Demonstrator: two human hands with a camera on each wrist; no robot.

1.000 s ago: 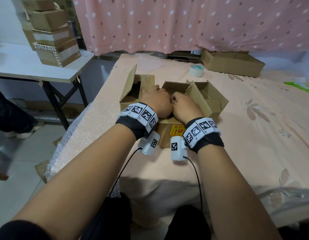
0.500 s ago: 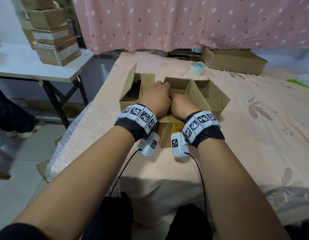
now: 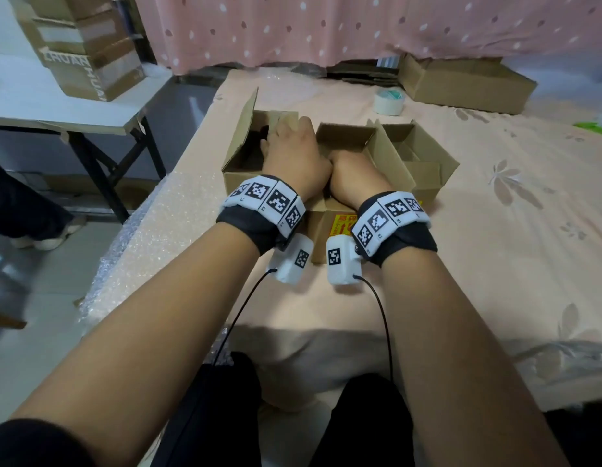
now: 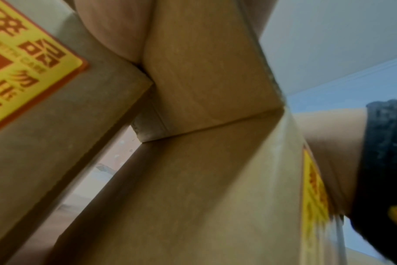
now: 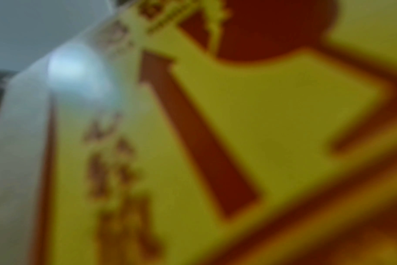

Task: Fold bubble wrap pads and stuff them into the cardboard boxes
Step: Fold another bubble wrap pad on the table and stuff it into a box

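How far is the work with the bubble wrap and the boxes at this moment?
Done: cannot tell, no wrap shows inside any box. In hand: the left hand and the right hand reach down into the middle box; their fingers are hidden. Left: a bubble wrap sheet lies unfolded on the bed's left edge, and the right box looks empty.

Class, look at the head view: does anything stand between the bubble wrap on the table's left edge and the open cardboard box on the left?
Yes: the left hand reaches across that box's opening.
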